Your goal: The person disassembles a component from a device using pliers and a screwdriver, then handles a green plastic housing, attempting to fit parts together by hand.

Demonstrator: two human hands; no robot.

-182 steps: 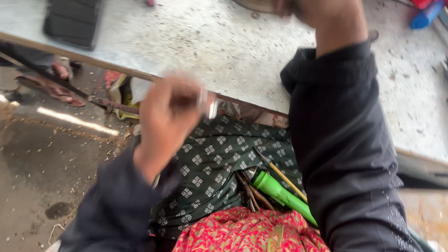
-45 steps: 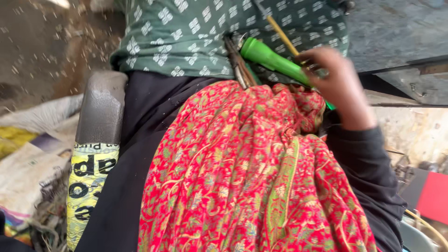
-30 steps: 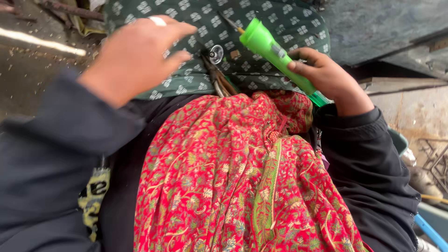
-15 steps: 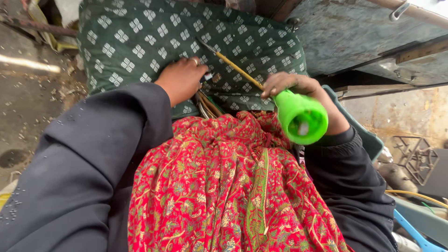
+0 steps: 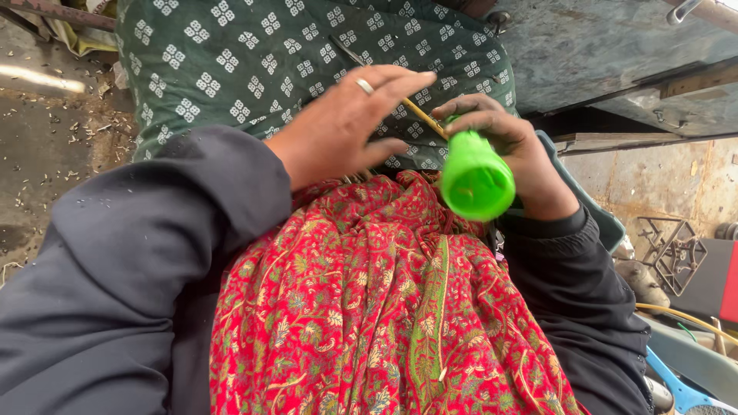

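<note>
Partly hidden: green tube (image 5: 477, 180) in right hand (image 5: 513, 150), tip unseen.

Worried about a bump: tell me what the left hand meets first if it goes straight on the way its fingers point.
Probably the right hand around the green handle; the left hand points right at them, though depth is unclear.

You see grey concrete floor (image 5: 46, 154) littered with chips left of green patterned cushion (image 5: 254, 54); worn metal bench (image 5: 615, 54) right of it.

Tube (image 5: 477, 178) in right hand (image 5: 513, 157), left hand (image 5: 346, 127) beside, over lap cloth (image 5: 384, 307)
</note>
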